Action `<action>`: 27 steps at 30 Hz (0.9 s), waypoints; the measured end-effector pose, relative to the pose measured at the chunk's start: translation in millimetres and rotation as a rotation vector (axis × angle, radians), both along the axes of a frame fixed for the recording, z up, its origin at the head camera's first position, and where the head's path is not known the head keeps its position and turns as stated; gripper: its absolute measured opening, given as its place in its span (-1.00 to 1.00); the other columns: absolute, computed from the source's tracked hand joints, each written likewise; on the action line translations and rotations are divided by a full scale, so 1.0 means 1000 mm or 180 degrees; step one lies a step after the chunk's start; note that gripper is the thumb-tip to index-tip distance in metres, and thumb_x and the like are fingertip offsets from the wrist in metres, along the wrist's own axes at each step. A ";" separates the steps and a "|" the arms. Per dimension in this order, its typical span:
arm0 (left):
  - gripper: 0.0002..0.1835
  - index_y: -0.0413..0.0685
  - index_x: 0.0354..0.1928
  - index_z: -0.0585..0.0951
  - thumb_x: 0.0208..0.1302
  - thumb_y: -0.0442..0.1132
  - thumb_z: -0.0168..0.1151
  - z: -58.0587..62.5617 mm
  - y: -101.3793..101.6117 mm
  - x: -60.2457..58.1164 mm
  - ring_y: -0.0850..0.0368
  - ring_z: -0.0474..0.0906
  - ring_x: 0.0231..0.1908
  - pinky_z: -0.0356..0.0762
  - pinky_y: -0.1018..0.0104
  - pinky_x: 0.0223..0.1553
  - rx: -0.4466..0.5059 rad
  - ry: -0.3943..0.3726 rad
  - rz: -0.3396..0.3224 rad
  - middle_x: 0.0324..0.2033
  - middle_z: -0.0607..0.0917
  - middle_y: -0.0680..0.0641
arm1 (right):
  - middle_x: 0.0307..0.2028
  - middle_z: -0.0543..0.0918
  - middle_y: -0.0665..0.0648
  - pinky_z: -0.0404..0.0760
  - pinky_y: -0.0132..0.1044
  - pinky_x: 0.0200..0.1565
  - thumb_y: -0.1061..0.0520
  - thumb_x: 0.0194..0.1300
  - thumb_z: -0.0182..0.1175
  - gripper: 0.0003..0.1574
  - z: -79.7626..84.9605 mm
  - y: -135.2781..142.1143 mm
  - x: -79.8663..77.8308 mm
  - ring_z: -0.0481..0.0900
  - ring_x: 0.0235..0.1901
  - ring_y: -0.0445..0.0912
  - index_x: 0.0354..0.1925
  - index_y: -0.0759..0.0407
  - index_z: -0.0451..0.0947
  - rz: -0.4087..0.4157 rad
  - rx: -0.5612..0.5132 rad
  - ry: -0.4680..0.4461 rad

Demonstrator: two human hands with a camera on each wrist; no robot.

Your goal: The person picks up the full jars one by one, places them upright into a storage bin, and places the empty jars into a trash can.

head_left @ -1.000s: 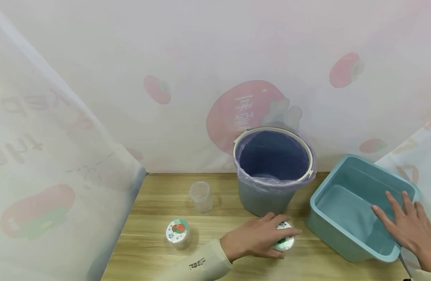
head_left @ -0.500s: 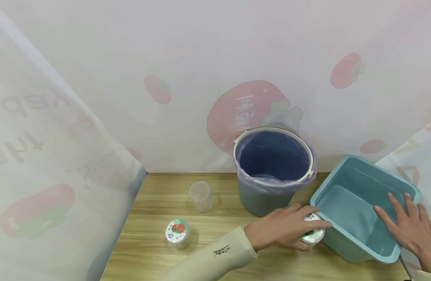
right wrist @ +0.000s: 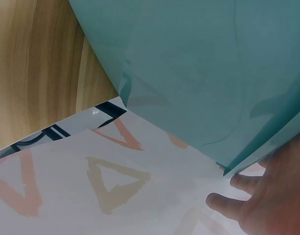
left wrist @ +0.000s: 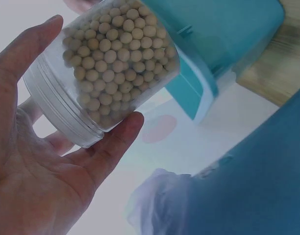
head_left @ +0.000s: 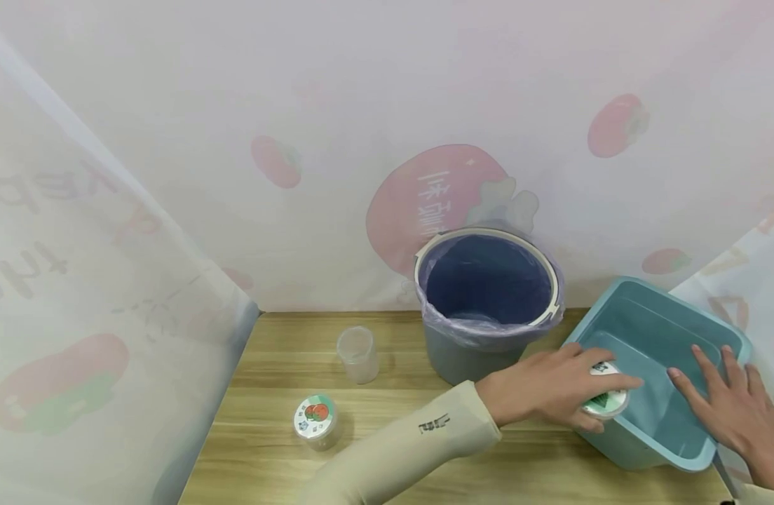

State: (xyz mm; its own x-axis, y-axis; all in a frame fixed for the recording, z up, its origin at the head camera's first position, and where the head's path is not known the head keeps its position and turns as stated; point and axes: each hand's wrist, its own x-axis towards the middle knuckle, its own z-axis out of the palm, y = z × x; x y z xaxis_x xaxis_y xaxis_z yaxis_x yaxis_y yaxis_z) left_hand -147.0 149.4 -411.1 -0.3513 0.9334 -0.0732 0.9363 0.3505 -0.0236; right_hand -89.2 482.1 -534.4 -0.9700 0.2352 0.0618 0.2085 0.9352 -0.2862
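My left hand (head_left: 554, 389) grips a clear screw-top jar (left wrist: 118, 63) by its lid end, over the near-left rim of a teal plastic tub (head_left: 642, 442). Small round beige balls fill the jar, as the left wrist view shows. Its white and green printed lid (head_left: 609, 403) peeks out between thumb and fingers in the head view. At the tub's right side, my right hand (head_left: 734, 410) rests over the rim, fingers straight and spread. The right wrist view catches some of those fingers (right wrist: 228, 205) beyond the tub's edge.
A grey bucket (head_left: 469, 358) with a purple liner bag stands left of the tub. Farther left are a clear plastic cup (head_left: 360, 361) and another jar (head_left: 315, 421) with a tomato-printed lid. A printed cloth (head_left: 324, 231) hangs behind the wooden table (head_left: 261, 449).
My left hand has carried the jar rightward, from the table in front of the bucket to above the tub's rim. The right hand has stayed at the tub's right side.
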 end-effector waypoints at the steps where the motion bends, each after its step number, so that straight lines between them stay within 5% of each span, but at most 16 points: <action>1: -0.11 0.68 0.53 -0.02 0.23 0.44 0.13 0.002 0.003 -0.001 0.23 0.36 0.21 0.47 0.49 0.02 -0.0009 -0.0003 0.0007 0.49 0.14 0.20 | 0.45 -0.44 0.62 -0.12 0.67 0.09 -0.40 0.49 -0.15 0.11 0.000 0.000 0.000 -0.44 0.35 0.68 0.57 0.24 -0.31 -0.0004 0.0008 -0.0009; 14: -0.10 0.75 0.52 -0.13 0.25 0.42 0.12 0.020 0.047 -0.006 0.27 0.23 0.34 0.39 0.49 0.15 -0.0160 -0.0187 0.0103 0.53 -0.03 0.29 | 0.46 -0.46 0.59 0.07 0.71 -0.08 -0.43 0.51 -0.23 0.09 -0.001 0.003 -0.001 -0.46 0.35 0.68 0.58 0.19 -0.37 0.0019 0.0145 -0.0140; 27: -0.10 0.83 0.49 -0.20 0.26 0.42 0.10 0.013 0.086 -0.014 0.34 0.14 0.38 0.43 0.50 0.05 -0.0368 -0.0227 0.0359 0.53 -0.11 0.38 | 0.43 -0.52 0.62 0.15 0.70 -0.13 -0.43 0.52 -0.29 0.06 0.002 0.003 0.000 -0.53 0.36 0.64 0.57 0.15 -0.44 0.0002 0.0118 -0.0230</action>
State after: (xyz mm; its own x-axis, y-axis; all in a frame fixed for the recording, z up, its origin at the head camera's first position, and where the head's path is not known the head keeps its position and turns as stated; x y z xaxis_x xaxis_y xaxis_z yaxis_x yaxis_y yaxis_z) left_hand -161.3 235.3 -397.8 -0.4434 0.8722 -0.2064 0.8919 0.4523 -0.0049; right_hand -88.7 484.7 -532.1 -0.9724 0.2334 0.0002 0.2267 0.9450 -0.2357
